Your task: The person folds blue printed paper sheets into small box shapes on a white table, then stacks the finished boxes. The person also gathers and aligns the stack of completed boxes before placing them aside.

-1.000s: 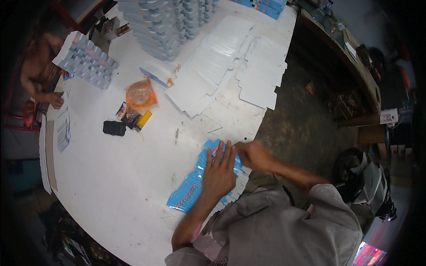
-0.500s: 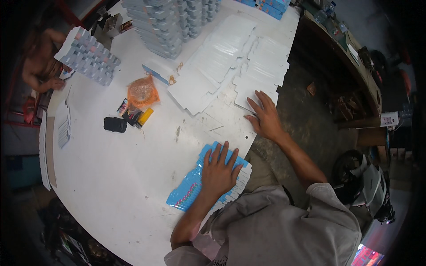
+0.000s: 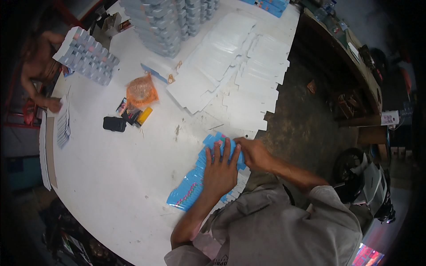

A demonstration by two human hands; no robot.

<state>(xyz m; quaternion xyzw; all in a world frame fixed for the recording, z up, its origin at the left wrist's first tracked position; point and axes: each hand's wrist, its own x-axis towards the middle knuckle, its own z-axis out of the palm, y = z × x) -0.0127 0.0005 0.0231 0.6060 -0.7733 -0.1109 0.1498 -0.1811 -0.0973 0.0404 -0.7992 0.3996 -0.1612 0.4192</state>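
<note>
A fanned stack of blue printed carton blanks (image 3: 184,191) with white flaps lies at the table's near edge. My left hand (image 3: 220,174) presses on it from above, palm down and fingers spread. At the stack's far right corner my right hand (image 3: 254,153) is closed on the edge of a blank, thumb and fingertips partly hidden. Beyond it, white-side-up carton blanks (image 3: 253,95) overlap in a row along the table's right edge. A second overlapping row of white blanks (image 3: 217,57) lies to its left.
Tall stacks of folded grey-white cartons (image 3: 155,26) stand at the back. An orange plastic bag (image 3: 141,91), a black case (image 3: 114,124) and a yellow lighter-like object (image 3: 144,116) lie mid-table. At the far left, a person's hand (image 3: 54,105) is beside some white blanks (image 3: 64,122).
My right hand has come back from the white row to the blue stack and closed on its edge. Another white blank lies at the row's near end. The other person's hand moved nearer.
</note>
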